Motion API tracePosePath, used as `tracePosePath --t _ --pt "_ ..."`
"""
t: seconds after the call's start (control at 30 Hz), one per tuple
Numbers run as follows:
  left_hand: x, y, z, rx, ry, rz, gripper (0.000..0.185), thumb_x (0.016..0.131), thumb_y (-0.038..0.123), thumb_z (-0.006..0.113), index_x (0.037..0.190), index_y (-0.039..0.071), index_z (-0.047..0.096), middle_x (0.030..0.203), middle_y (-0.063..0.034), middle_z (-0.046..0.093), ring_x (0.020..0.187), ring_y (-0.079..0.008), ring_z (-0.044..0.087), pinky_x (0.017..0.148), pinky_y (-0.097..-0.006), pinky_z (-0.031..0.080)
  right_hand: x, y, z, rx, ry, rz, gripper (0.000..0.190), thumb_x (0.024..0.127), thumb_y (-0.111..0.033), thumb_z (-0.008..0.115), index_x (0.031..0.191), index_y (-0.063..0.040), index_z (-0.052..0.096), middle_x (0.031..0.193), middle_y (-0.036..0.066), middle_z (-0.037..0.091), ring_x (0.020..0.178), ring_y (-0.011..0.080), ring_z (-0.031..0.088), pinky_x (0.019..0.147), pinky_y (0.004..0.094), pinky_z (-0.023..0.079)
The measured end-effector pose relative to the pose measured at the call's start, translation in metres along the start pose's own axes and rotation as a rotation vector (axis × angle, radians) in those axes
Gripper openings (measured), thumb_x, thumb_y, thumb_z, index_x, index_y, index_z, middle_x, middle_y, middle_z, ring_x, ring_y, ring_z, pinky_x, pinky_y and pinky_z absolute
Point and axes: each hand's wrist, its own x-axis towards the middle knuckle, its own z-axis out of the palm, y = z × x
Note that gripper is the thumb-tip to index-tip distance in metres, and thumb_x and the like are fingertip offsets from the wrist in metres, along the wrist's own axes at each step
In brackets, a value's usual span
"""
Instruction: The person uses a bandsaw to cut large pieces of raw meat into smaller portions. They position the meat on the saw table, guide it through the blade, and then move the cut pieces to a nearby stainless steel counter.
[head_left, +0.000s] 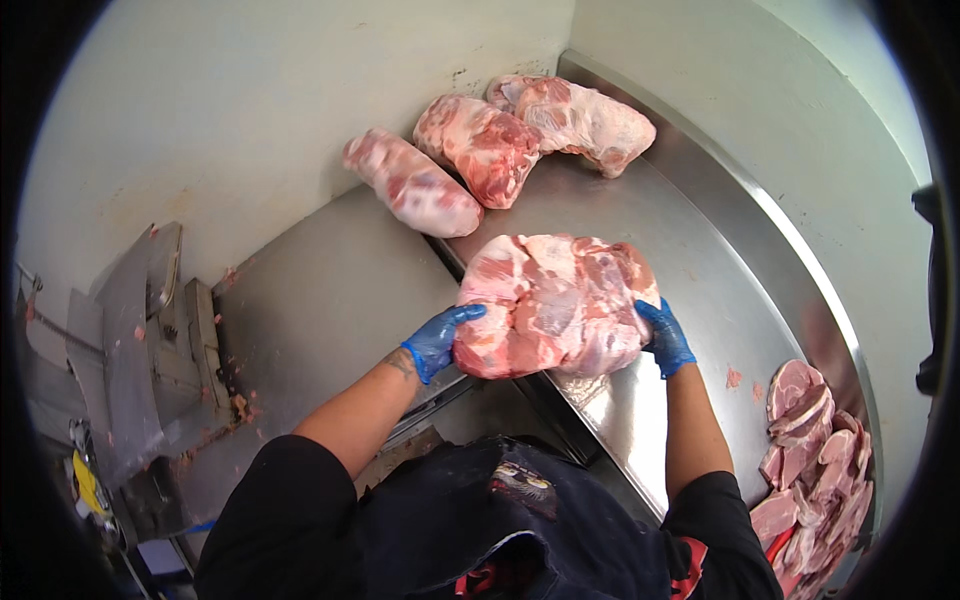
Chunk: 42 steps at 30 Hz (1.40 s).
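Between my two hands is a large block of raw meat (555, 307), pale pink and red with white fat. My left hand (444, 341), in a blue glove, grips its left end with the thumb on top. At the right end, my right hand (666, 337), gloved the same way, holds it with the fingers partly hidden behind the meat. Beyond it, along the wall, lie a long piece of meat (420, 184), a redder chunk (484, 146) and more large meat (589, 120) in the corner.
Sliced raw meat (817, 465) is piled at the right edge of the stainless-steel table (720, 300), with a red object partly under it. Two scraps lie nearby. On the left stands a metal machine (165, 352) with meat bits around it on a steel surface (330, 277). Walls border the back and right.
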Motion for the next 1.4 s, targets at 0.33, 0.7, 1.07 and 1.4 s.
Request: tracePosePath --t 0.33,0.7,1.07,1.4 --pt "-0.074 0.02 -0.062 1.719 1.314 1.201 0.078 0.078 0.051 0.078 0.135 0.003 0.054 0.141 -0.0254 0.047 0.131 -0.0416 0.046 0.109 -0.051 0.037 -0.012 0.0 -0.004 -0.207 0.235 -0.218 0.066 0.088 -0.025 0.073 0.145 -0.007 0.044 0.136 0.017 0.055 0.119 0.0283 0.059 0.098 0.0423 0.05" --pt "-0.192 0.043 -0.221 1.538 1.469 0.582 0.082 0.075 0.061 0.075 0.136 0.01 0.054 0.137 -0.029 0.049 0.128 -0.0442 0.049 0.102 -0.0529 0.044 -0.079 0.016 0.083 -1.434 0.332 -1.025 0.049 0.084 -0.035 0.072 0.127 -0.014 0.065 0.137 0.015 0.055 0.138 0.0448 0.036 0.113 0.0574 0.026" --pt "-0.216 0.048 -0.235 1.615 1.423 0.438 0.083 0.085 0.059 0.065 0.145 0.005 0.045 0.148 -0.0326 0.039 0.136 -0.0473 0.04 0.112 -0.0551 0.033 -0.064 0.017 0.087 -1.444 0.402 -1.042 0.051 0.084 -0.037 0.072 0.127 -0.012 0.064 0.131 0.02 0.057 0.128 0.0454 0.046 0.107 0.0564 0.033" --pt "-0.097 -0.054 -0.034 0.777 0.368 0.382 0.081 0.089 0.038 0.073 0.152 0.005 0.033 0.154 -0.0169 0.036 0.14 -0.0319 0.038 0.109 -0.0499 0.039 -0.019 -0.018 -0.005 -0.255 0.222 -0.137 0.077 0.082 -0.043 0.079 0.142 -0.006 0.049 0.13 0.011 0.061 0.114 0.0275 0.061 0.099 0.0412 0.048"
